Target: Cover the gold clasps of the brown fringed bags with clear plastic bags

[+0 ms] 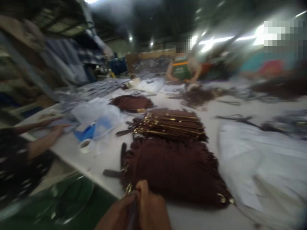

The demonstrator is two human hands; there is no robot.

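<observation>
A dark brown pouch point(172, 166) with fringed edges and gold-coloured hardware lies flat right in front of me. At its near left corner, my left hand point(117, 212) and my right hand point(152, 204) are close together, fingers pinched. Between them runs a dark wrist strap point(131, 214), beside a gold clasp point(129, 189) at the pouch's corner. Blur hides exactly how each finger grips the strap. Just beyond is a stack of similar brown pouches point(175, 123) with gold zips, their straps pointing left.
White cloth or bags point(259, 159) cover the right side. At left are clear plastic bags point(96, 110), a tape roll point(86, 145) and a co-worker's hands point(56, 131). Another brown pile point(131, 103) lies farther back. A person in a green apron point(181, 71) stands across the table.
</observation>
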